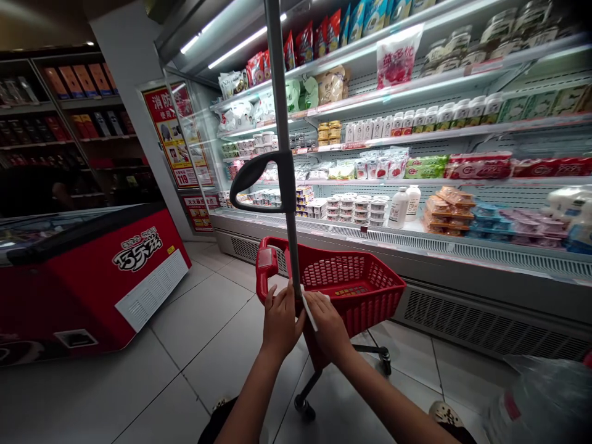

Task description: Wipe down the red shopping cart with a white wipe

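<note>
The grey pole [279, 92] rises between the left hand [281, 317] and the right hand [329, 327], blocking a straight sideways pass; higher up, its loop handle [285, 182] juts left. Beyond, to the right, the red basket [370, 317] bars the way low down, but its top is open from above. Left, bare floor [208, 320] leaves room before the red freezer [152, 277]. Near right, a plastic-wrapped bundle [541, 401] obstructs.

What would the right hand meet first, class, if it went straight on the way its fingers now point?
Beyond the white cloth or paper already against it, the right hand would probably meet the grey pole first, though depth is hard to judge here.
</note>
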Motion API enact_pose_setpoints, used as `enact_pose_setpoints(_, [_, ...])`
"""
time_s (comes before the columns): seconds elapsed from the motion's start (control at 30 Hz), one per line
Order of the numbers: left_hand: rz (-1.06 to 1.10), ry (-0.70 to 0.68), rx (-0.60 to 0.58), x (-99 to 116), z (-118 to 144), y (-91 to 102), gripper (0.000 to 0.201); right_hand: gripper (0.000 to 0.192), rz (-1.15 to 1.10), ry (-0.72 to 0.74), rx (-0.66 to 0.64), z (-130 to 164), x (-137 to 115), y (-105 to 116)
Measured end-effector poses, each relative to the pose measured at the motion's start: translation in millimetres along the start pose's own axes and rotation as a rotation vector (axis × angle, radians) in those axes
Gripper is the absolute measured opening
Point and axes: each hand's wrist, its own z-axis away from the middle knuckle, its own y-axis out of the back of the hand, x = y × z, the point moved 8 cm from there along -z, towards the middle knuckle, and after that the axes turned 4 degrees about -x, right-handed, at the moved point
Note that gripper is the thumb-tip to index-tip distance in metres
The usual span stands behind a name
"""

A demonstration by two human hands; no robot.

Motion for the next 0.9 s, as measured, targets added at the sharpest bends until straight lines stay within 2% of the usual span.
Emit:
enact_pose_setpoints(0.07, [-0.013, -0.004, -0.012, -3.8, 1.3, 0.9, 0.074, 0.070, 0.033, 0.050, 0.021, -3.8, -16.0, -7.4])
enact_pose_setpoints(0.13, [-0.040, -0.015, -0.013, -7.8, 3.0, 2.4, 0.075, 0.074, 0.064, 0.097, 0.013, -1.6, -15.2, -9.5])
enact_pose_setpoints(0.2, [-0.070, -0.024, -0.007, -12.5, 4.7, 3.6, 0.077, 0.077, 0.093, 0.104, -0.007, 6.6, 2.9, -5.6])
enact_pose_setpoints(0.37, [-0.106, 0.036, 0.024, -26.3, 7.7, 3.8, 0.094, 0.080, 0.196, -0.010, -0.042, 41.2, 76.8, 15.9])
enact_pose_setpoints(0.47, [-0.143, 0.035, 0.015, -25.1, 7.5, 2.6, 0.092, 0.083, 0.251, -0.076, -0.037, 50.6, 95.0, 19.1])
enact_pose_setpoints(0.53, [-0.171, 0.025, -0.010, -21.9, 6.4, 1.6, 0.085, 0.086, 0.241, -0.066, -0.020, 44.9, 81.8, 12.2])
enact_pose_setpoints(0.7, [-0.195, 0.013, -0.029, -17.5, 5.8, 1.1, 0.084, 0.086, 0.109, 0.077, 0.029, 10.0, 0.1, -22.9])
enact_pose_setpoints(0.77, [-0.200, 0.002, -0.051, -18.6, 7.6, -2.0, 0.085, 0.085, 0.093, 0.119, 0.049, 1.2, -22.9, -31.1])
enact_pose_setpoints(0.83, [-0.215, -0.013, -0.060, -20.9, 10.5, -4.3, 0.082, 0.084, 0.096, 0.149, 0.048, -0.2, -30.0, -32.3])
enact_pose_setpoints(0.9, [-0.248, -0.045, -0.063, -22.2, 14.2, -5.8, 0.076, 0.084, 0.109, 0.148, 0.038, 5.8, -19.6, -25.9])
